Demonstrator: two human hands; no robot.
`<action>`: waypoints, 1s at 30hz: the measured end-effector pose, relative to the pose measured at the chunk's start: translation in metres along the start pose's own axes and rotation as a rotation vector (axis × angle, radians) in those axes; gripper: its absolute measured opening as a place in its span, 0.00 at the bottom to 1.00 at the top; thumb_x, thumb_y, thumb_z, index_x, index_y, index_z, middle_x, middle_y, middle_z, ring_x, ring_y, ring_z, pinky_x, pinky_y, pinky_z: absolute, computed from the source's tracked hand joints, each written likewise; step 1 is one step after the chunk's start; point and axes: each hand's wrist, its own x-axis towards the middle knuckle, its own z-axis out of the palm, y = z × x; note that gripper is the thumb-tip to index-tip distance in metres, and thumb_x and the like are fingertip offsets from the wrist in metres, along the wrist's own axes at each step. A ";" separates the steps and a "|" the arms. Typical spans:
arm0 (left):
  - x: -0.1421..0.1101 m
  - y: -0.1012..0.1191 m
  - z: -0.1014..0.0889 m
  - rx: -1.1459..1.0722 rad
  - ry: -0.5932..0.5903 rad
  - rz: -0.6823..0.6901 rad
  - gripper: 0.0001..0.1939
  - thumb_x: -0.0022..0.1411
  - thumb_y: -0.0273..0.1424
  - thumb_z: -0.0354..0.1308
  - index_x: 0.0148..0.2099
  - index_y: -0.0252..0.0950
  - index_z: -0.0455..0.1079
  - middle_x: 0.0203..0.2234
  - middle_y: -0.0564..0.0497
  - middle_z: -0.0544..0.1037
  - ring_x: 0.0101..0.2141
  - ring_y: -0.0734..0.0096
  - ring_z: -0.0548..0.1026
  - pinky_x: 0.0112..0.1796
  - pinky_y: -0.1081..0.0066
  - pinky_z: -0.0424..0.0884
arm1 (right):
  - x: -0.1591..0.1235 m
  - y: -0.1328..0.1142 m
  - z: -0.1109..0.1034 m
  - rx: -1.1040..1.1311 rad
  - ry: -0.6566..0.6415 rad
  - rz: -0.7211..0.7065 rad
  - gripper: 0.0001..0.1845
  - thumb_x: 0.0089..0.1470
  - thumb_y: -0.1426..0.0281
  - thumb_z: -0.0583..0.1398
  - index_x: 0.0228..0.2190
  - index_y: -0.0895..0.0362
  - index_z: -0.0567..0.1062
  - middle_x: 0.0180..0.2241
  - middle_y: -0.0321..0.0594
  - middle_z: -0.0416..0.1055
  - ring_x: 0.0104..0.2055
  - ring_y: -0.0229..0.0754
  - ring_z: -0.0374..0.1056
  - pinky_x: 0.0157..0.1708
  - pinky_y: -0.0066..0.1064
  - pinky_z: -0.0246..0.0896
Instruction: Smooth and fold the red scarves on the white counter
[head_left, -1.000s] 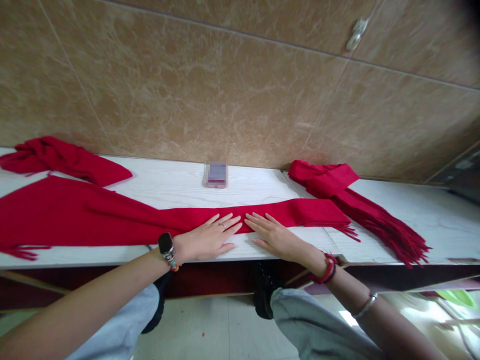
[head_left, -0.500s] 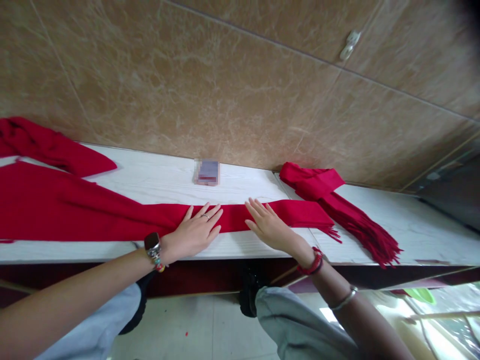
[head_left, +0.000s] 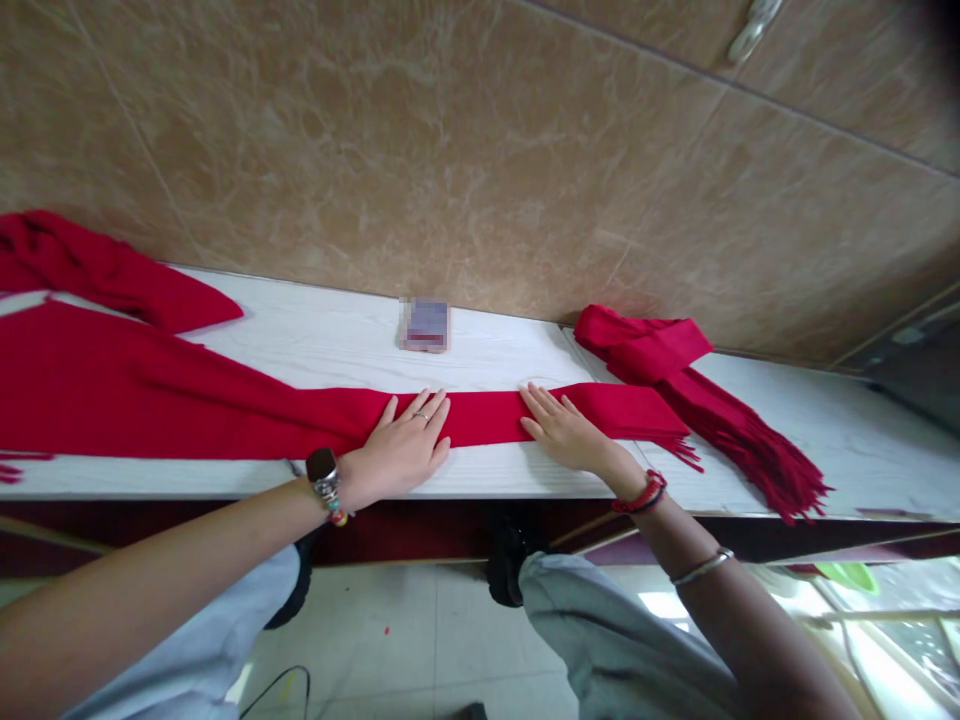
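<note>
A long red scarf [head_left: 484,418] lies across the white tabletop, narrow and folded lengthwise on the right, wide and less folded on the left. Flat on its middle rests my left hand [head_left: 401,445], fingers stretched out, with a ring on one finger. My right hand [head_left: 566,430] is laid on the narrow part further right, its fingers also extended. Between the two hands the cloth looks smooth. Fringe shows at the scarf's right end and at the lower left edge.
Behind, on the left, lies a crumpled red scarf [head_left: 112,275]. A loosely folded red scarf with fringe [head_left: 701,400] is at the right. A small blurred rectangular object [head_left: 426,326] sits near the tiled wall [head_left: 375,150]. The white tabletop [head_left: 300,345] has its front edge below my hands.
My hands were close together on the scarf and have spread apart along it, the left one leftward and the right one rightward. The camera view has shifted slightly.
</note>
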 end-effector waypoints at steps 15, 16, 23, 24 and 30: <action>0.001 -0.002 0.001 -0.057 0.005 -0.130 0.33 0.62 0.41 0.40 0.64 0.25 0.44 0.62 0.37 0.41 0.61 0.53 0.40 0.54 0.43 0.42 | 0.051 -0.076 -0.026 0.276 0.081 -0.032 0.29 0.60 0.63 0.44 0.57 0.70 0.55 0.59 0.57 0.50 0.62 0.49 0.44 0.57 0.44 0.47; -0.001 -0.003 0.002 -0.047 0.013 -0.126 0.33 0.62 0.41 0.40 0.64 0.25 0.44 0.62 0.37 0.41 0.61 0.54 0.41 0.54 0.44 0.42 | 0.052 -0.080 -0.023 0.289 0.076 -0.040 0.29 0.61 0.63 0.44 0.57 0.69 0.55 0.59 0.56 0.50 0.62 0.49 0.45 0.57 0.44 0.46; -0.007 -0.006 -0.003 -0.034 -0.029 -0.109 0.34 0.63 0.42 0.39 0.64 0.26 0.42 0.62 0.39 0.41 0.62 0.56 0.39 0.55 0.46 0.43 | 0.025 -0.042 -0.009 0.180 0.022 -0.021 0.28 0.61 0.65 0.41 0.59 0.65 0.51 0.61 0.53 0.46 0.63 0.48 0.41 0.56 0.47 0.47; -0.007 -0.006 -0.004 -0.036 -0.042 -0.115 0.34 0.63 0.42 0.39 0.64 0.26 0.42 0.62 0.39 0.40 0.62 0.56 0.39 0.55 0.46 0.43 | 0.018 -0.032 -0.008 0.132 0.008 -0.003 0.27 0.61 0.66 0.41 0.59 0.65 0.51 0.61 0.54 0.46 0.63 0.49 0.42 0.55 0.48 0.48; -0.007 -0.003 -0.010 -0.054 -0.083 -0.115 0.34 0.63 0.41 0.39 0.64 0.24 0.41 0.62 0.40 0.37 0.62 0.57 0.38 0.55 0.46 0.42 | -0.014 0.028 -0.002 -0.227 -0.103 0.114 0.23 0.60 0.70 0.43 0.54 0.62 0.62 0.59 0.55 0.52 0.60 0.56 0.48 0.50 0.57 0.53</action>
